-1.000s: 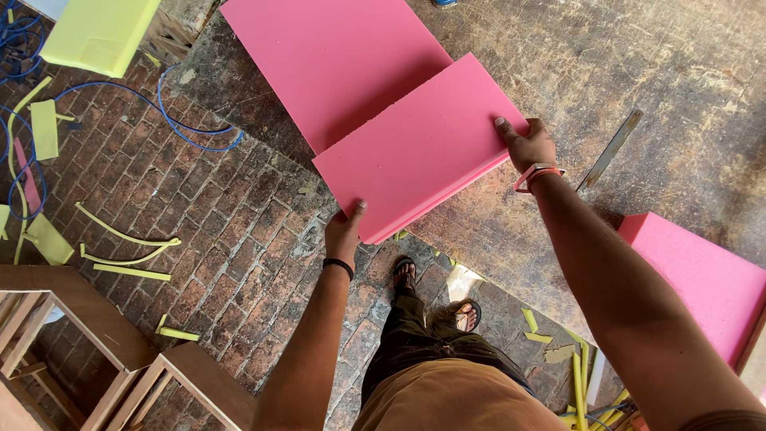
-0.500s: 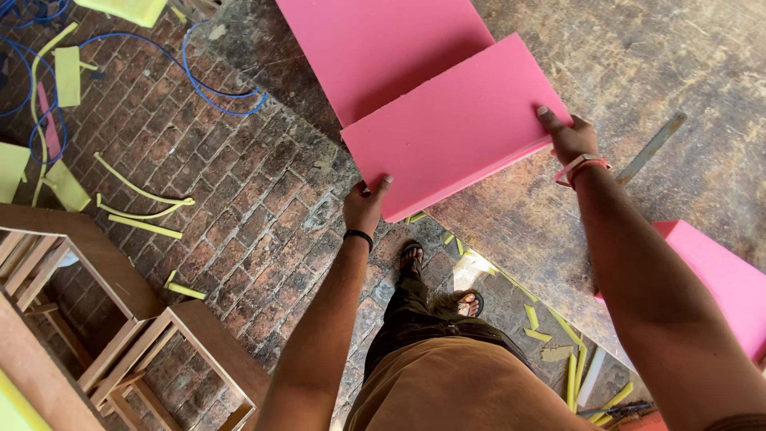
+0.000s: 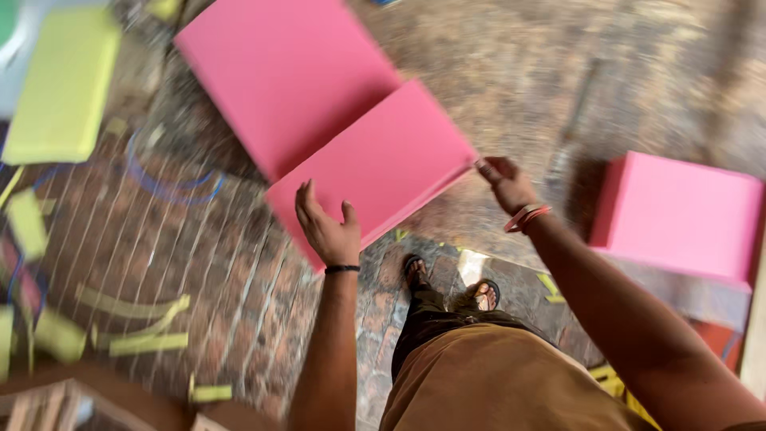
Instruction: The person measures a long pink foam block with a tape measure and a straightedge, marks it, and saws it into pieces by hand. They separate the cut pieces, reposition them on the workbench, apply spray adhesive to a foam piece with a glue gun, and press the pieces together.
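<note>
Pink, smooth rectangular foam slab (image 3: 375, 168) sits at twelve o'clock; my left hand (image 3: 329, 227) looks released, my right hand (image 3: 504, 182) fingertips its corner.

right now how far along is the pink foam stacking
Done: one pink slab lies flat. In hand: a second slab overlaps it, with the left hand open at its near edge and the right hand at its corner. Left: another pink block sits apart at the right, untouched.
</note>
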